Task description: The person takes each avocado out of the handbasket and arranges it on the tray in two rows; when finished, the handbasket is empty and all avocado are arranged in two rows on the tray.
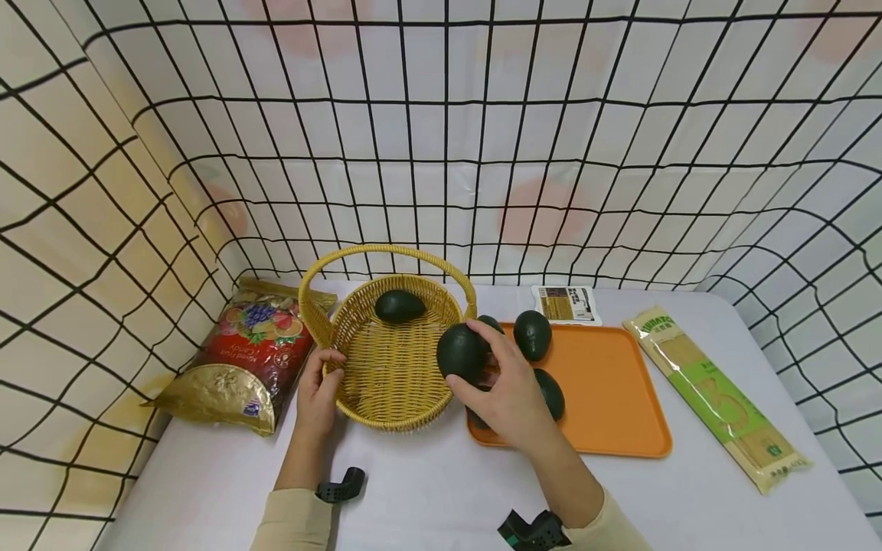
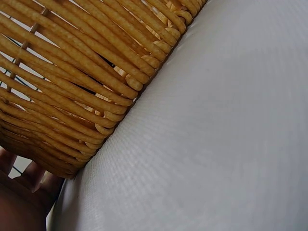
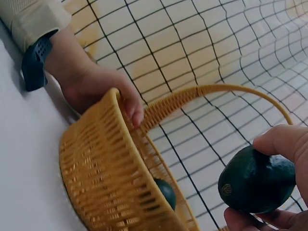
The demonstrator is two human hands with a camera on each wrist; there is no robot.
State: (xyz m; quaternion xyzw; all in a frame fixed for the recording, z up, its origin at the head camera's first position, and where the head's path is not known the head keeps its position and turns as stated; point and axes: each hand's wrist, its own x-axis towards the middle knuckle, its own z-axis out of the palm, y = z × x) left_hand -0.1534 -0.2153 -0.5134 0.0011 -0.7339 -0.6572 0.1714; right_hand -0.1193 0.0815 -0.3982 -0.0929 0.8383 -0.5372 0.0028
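Note:
My right hand (image 1: 506, 390) grips a dark green avocado (image 1: 462, 353) and holds it at the right rim of a woven wicker basket (image 1: 386, 405). The right wrist view shows the same avocado (image 3: 256, 180) pinched between thumb and fingers. My left hand (image 1: 318, 390) holds the basket's left rim, fingers curled over the edge (image 3: 130, 103). One avocado (image 1: 399, 306) lies inside the basket at the back. Three more avocados (image 1: 533, 334) lie on an orange tray (image 1: 613, 398) to the right, partly hidden behind my right hand.
A red and gold snack bag (image 1: 244, 358) lies left of the basket. A small flat packet (image 1: 566, 304) sits behind the tray, and a long pack of noodles (image 1: 717, 396) lies at the right. A grid-patterned wall encloses the white table (image 1: 427, 490).

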